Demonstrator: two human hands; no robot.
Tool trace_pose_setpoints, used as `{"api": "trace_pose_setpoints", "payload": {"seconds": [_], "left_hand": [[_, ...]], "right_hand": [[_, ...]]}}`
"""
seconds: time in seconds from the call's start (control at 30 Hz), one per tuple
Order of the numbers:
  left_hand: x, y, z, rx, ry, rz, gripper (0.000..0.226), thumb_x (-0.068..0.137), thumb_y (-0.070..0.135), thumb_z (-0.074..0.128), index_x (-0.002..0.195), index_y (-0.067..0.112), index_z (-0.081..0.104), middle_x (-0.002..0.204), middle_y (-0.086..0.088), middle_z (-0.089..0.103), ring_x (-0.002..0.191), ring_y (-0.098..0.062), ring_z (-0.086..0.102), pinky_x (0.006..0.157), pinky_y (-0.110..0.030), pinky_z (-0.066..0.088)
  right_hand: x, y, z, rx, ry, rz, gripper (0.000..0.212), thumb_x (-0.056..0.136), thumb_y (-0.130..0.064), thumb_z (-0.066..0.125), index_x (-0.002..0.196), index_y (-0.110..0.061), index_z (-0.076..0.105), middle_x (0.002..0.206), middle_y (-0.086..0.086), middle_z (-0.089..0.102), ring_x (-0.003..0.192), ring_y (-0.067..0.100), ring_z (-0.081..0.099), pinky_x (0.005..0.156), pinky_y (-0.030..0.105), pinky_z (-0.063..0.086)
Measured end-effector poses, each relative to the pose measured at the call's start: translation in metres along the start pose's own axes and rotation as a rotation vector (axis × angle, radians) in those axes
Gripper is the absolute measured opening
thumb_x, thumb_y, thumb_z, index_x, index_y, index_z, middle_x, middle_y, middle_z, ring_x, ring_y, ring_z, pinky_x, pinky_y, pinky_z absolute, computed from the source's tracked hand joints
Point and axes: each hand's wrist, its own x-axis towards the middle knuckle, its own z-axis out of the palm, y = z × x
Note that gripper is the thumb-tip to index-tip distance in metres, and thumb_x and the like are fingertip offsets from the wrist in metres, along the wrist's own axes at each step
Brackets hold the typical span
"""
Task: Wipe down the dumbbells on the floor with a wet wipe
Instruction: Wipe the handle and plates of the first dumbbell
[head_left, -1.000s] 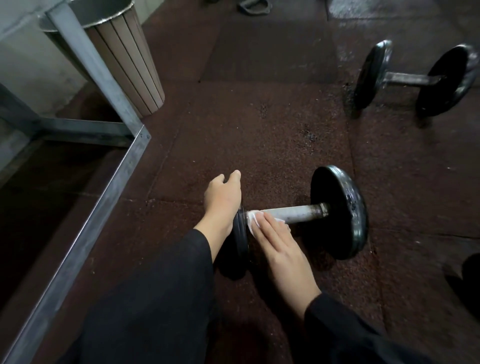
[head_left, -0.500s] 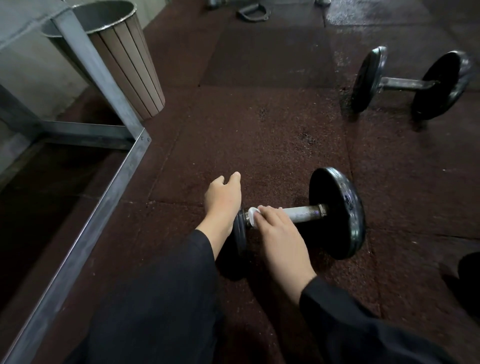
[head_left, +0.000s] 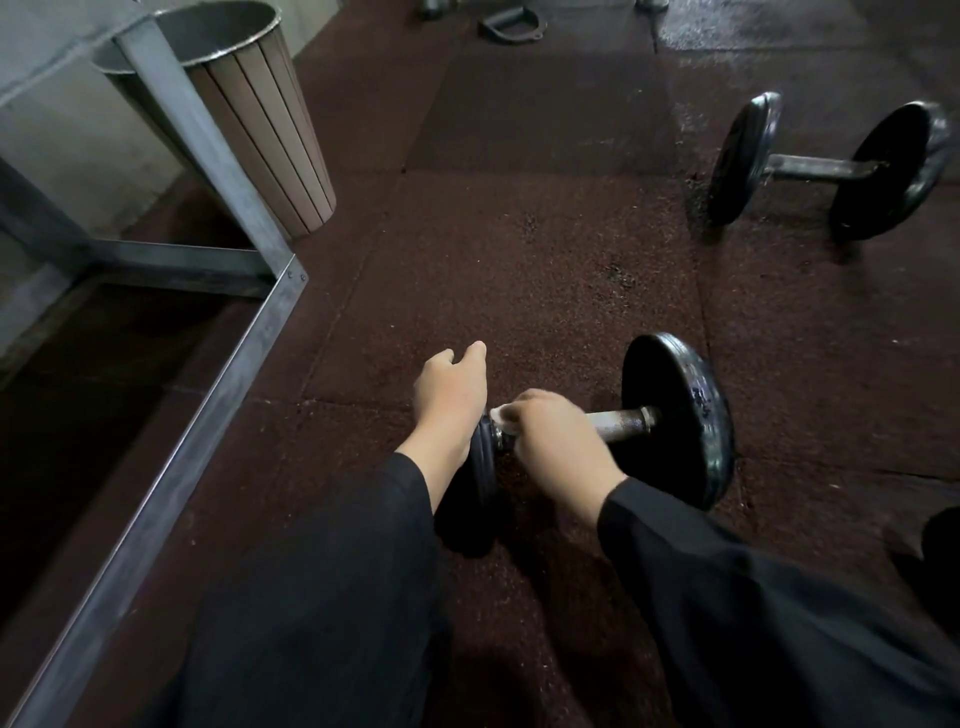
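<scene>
A black dumbbell (head_left: 675, 415) with a steel bar lies on the dark red rubber floor in front of me. My right hand (head_left: 556, 447) is curled over the bar's left end and grips a white wet wipe (head_left: 500, 415) against it. My left hand (head_left: 449, 395) rests on top of the left plate (head_left: 480, 457), fingers reaching over its far side; whether they curl round the plate is hidden. A second black dumbbell (head_left: 826, 169) lies on the floor at the far right, apart from both hands.
A steel frame (head_left: 208, 374) runs along the left, with an upright post beside a slatted bin (head_left: 260, 114). A metal cable handle (head_left: 511, 26) lies at the top of the floor. A dark shape (head_left: 940, 561) sits at the right edge.
My right hand went from fingers laid flat on the wipe to curled over the bar's left end with the wipe. The left hand stayed on the left plate.
</scene>
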Motion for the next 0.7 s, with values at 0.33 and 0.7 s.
{"api": "trace_pose_setpoints", "payload": {"seconds": [0.33, 0.7], "left_hand": [[-0.005, 0.004, -0.002, -0.005, -0.013, -0.007, 0.062, 0.089, 0.036, 0.049, 0.127, -0.012, 0.037, 0.137, -0.028, 0.041, 0.126, -0.042, 0.042, 0.103, -0.048, 0.037], [-0.004, 0.003, -0.001, -0.024, -0.020, 0.004, 0.061, 0.090, 0.035, 0.049, 0.126, -0.013, 0.037, 0.137, -0.028, 0.041, 0.127, -0.041, 0.041, 0.104, -0.047, 0.036]], "right_hand": [[-0.001, 0.010, 0.002, -0.081, 0.030, 0.009, 0.026, 0.093, -0.009, 0.041, 0.109, -0.011, 0.061, 0.112, 0.010, 0.058, 0.109, 0.028, 0.052, 0.093, 0.034, 0.038], [-0.043, 0.022, 0.062, 0.108, 0.362, -0.269, 0.047, 0.089, -0.003, 0.033, 0.135, 0.006, 0.040, 0.144, 0.018, 0.038, 0.144, 0.011, 0.001, 0.118, 0.025, -0.001]]}}
